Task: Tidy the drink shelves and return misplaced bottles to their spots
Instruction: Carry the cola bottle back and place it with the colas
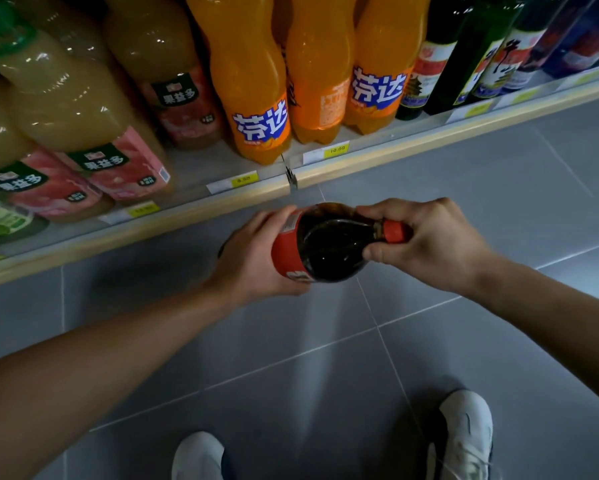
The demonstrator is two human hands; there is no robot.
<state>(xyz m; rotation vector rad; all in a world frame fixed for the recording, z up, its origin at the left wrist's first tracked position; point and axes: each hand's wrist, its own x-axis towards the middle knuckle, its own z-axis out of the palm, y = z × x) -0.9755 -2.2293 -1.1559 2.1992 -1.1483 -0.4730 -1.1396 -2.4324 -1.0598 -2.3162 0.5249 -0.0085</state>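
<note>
The dark cola plastic bottle with red label (320, 245) lies sideways over the grey floor below the shelf edge (187, 209), left hand (253, 258) cupping its body, right hand (426, 242) pinching its red-capped neck.

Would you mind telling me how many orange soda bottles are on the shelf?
3: left bottle nearest the shelf edge, middle bottle set further back, right bottle beside the dark glass bottles. More may be hidden behind them.

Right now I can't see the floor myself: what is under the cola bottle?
Grey floor tiles lie below the cola bottle, which both hands hold in the air. The left hand covers its base.
</note>
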